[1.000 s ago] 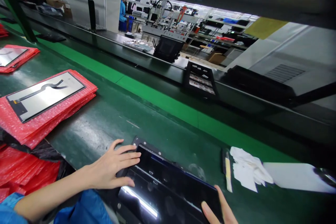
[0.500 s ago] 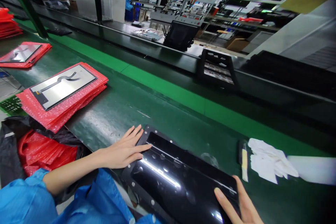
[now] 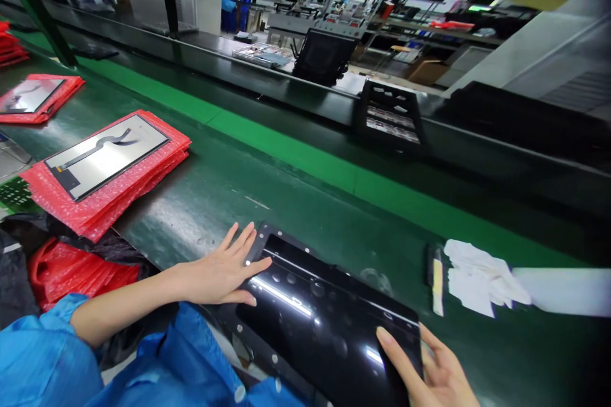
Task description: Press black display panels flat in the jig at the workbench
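A long glossy black panel (image 3: 324, 321) in a black frame with small white studs lies on the green belt (image 3: 286, 203) in front of me. My left hand (image 3: 222, 267) rests flat at the panel's left end, fingers stretched out, thumb on the glass. At the panel's right end my right hand (image 3: 432, 369) clasps the edge, its thumb lying on the glass and the fingers curled round the far side.
A stack of red bubble bags with a silver display panel (image 3: 102, 156) on top lies to the left, a second stack (image 3: 31, 95) further off. White cloths (image 3: 477, 276) and a small scraper (image 3: 436, 276) lie to the right. A black tray (image 3: 389, 117) stands on the far rail.
The view has dropped and shifted a little. My right hand has closed further round the panel's right end. The left hand stays at the left end.
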A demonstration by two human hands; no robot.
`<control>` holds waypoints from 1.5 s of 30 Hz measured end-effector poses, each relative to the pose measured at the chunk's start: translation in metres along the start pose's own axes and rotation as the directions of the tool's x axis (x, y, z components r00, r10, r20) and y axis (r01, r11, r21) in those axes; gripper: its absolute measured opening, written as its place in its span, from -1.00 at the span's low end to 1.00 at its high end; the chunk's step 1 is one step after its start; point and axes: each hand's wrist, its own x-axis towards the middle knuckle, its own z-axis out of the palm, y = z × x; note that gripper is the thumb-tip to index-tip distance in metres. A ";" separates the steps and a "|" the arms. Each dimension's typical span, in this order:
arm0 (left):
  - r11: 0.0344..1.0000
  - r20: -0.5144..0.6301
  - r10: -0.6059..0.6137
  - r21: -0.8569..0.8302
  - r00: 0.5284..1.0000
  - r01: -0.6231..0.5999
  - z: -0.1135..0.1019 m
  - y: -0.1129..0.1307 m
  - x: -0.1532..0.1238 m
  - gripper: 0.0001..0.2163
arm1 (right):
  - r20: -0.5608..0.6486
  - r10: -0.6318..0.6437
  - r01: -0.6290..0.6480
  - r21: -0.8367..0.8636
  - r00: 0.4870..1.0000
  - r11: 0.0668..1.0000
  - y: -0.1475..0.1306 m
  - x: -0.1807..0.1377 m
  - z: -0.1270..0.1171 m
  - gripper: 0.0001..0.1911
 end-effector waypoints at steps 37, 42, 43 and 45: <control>0.961 -0.292 -0.115 0.209 0.950 0.180 0.043 -0.012 0.036 -0.38 | 0.359 -0.690 0.730 -0.577 0.629 0.366 0.031 0.034 -0.012 -0.41; 0.963 -0.256 -0.150 0.182 0.955 0.200 0.036 -0.007 0.027 -0.37 | 0.339 -0.638 0.721 -0.280 0.692 0.634 0.031 0.014 -0.034 -0.51; 0.968 -0.219 -0.160 0.156 0.962 0.197 0.032 -0.004 0.022 -0.37 | 0.334 -0.595 0.676 -0.236 0.731 0.698 0.035 0.009 -0.041 -0.53; 0.982 -0.117 -0.157 0.088 0.981 0.167 0.025 0.000 0.008 -0.35 | 0.364 -0.434 0.521 -0.186 0.824 0.833 0.043 0.001 -0.057 -0.55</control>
